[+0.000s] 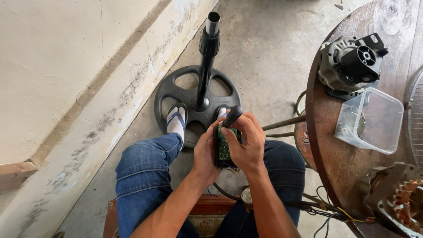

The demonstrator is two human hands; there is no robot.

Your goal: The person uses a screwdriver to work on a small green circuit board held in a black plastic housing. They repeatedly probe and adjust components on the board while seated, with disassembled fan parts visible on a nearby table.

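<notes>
Over my lap, my left hand grips a small black housing with a green circuit board inside it. My right hand is closed around a black-handled tool, whose tip is hidden against the board. Both hands press together around the board. Black wires hang from beneath the housing toward my knees.
A black fan stand base with an upright pole sits on the concrete floor under my feet. A round wooden table at the right bears a fan motor, a clear plastic container and a copper-wound stator. A wall runs along the left.
</notes>
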